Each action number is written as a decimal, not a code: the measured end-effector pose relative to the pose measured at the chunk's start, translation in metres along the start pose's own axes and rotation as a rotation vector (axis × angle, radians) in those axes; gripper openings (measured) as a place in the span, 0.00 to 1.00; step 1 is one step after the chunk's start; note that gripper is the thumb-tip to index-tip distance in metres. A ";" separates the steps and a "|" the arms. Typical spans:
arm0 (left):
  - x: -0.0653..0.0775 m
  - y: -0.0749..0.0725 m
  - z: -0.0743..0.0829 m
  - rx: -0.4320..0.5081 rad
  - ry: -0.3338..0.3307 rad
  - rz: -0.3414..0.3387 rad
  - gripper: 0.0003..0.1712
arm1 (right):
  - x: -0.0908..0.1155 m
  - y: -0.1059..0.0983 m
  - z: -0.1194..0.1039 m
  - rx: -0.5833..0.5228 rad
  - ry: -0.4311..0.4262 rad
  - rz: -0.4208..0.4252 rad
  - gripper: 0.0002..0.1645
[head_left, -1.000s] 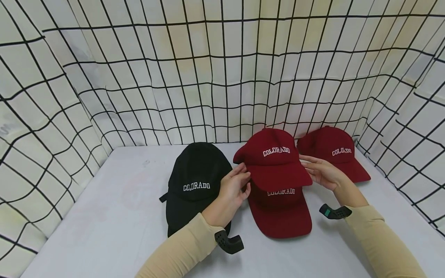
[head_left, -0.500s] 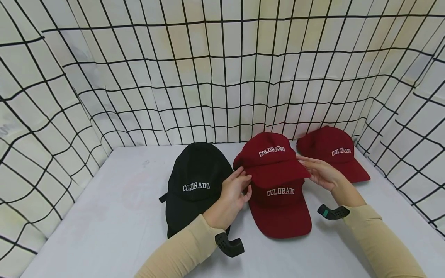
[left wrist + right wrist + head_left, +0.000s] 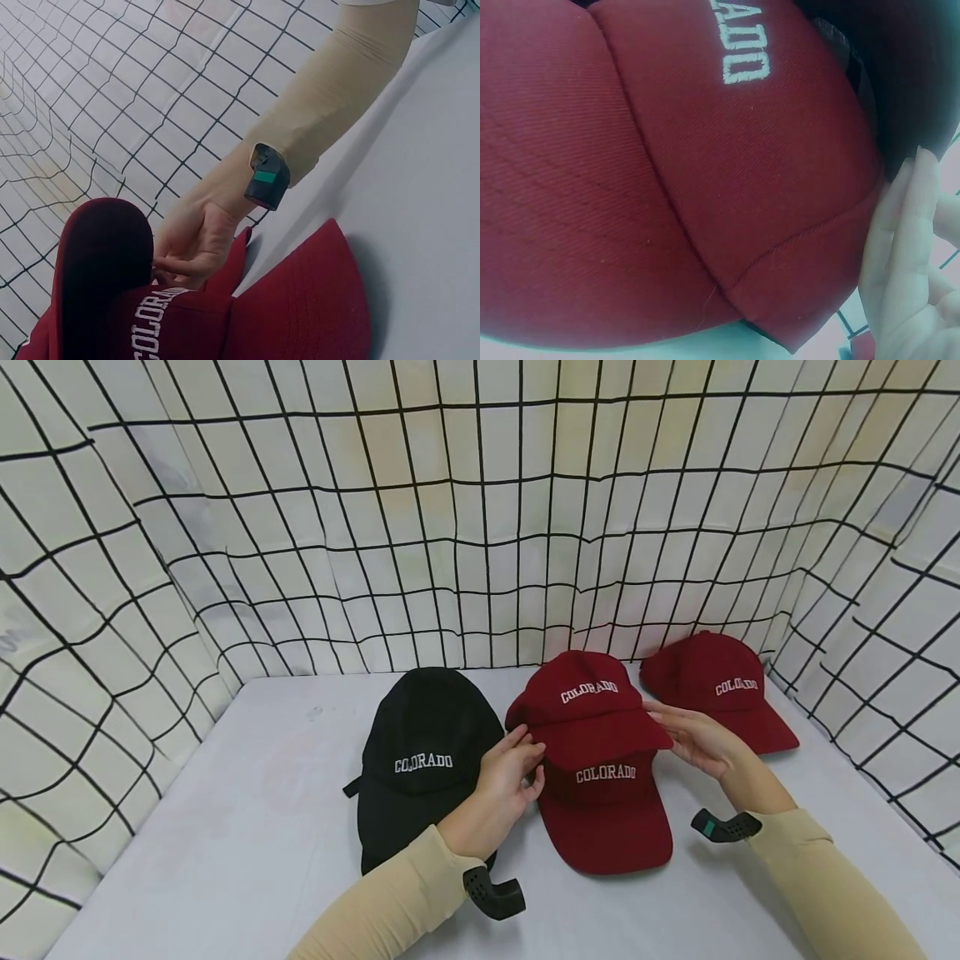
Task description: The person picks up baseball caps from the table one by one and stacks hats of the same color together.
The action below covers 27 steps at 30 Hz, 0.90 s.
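A red cap [image 3: 588,693] with white COLORADO lettering lies on the crown of a second red cap [image 3: 606,822], covering its upper part. At its left edge my left hand [image 3: 498,785] holds the upper cap with its fingertips. My right hand [image 3: 697,739] holds the opposite side, its long fingers nearly straight in the right wrist view. That view shows the fingertips [image 3: 919,161] at the upper cap's dark lower edge. In the left wrist view, the upper cap's brim [image 3: 101,262] juts up from the lower crown. Thumb contact is partly hidden on both hands.
A black cap [image 3: 423,768] with the same lettering lies just left of my left hand. Another red cap [image 3: 712,689] rests at the back right, behind my right hand. Black grid netting [image 3: 487,510] encloses the white table [image 3: 247,802] at the back and sides.
The upper red cap has come down and slightly left onto the lower one, uncovering the lower cap's lettering. Both hands have lowered a little with it. The other caps have stayed put.
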State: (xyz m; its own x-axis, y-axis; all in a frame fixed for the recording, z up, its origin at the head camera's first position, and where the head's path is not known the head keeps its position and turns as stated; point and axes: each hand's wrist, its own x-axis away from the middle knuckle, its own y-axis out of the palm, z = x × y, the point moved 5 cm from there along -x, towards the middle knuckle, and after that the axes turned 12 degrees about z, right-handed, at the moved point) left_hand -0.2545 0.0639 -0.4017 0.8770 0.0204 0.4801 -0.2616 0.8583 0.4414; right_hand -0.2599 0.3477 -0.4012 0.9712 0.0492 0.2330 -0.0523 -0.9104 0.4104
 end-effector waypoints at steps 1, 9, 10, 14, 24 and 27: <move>0.000 0.000 0.000 -0.003 0.000 0.000 0.31 | 0.001 -0.001 0.000 -0.003 -0.001 -0.007 0.21; 0.003 -0.001 0.000 -0.022 0.014 -0.020 0.31 | 0.006 -0.004 0.002 0.028 -0.019 -0.062 0.24; 0.004 -0.002 0.000 -0.023 0.014 -0.023 0.31 | 0.007 -0.005 0.003 0.031 -0.014 -0.056 0.23; 0.006 -0.002 -0.001 -0.036 0.022 -0.032 0.31 | 0.010 -0.008 0.004 0.059 -0.006 -0.024 0.21; 0.007 -0.006 -0.003 -0.078 0.071 -0.038 0.31 | 0.015 -0.012 0.006 0.119 -0.002 0.006 0.18; 0.008 -0.006 -0.003 -0.090 0.081 -0.040 0.31 | 0.017 -0.014 0.007 0.147 -0.001 0.004 0.17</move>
State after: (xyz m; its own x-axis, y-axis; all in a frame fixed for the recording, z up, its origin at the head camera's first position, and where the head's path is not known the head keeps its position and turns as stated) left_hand -0.2445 0.0602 -0.4025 0.9166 0.0238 0.3992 -0.1920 0.9019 0.3870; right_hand -0.2415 0.3583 -0.4092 0.9713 0.0452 0.2335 -0.0217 -0.9609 0.2761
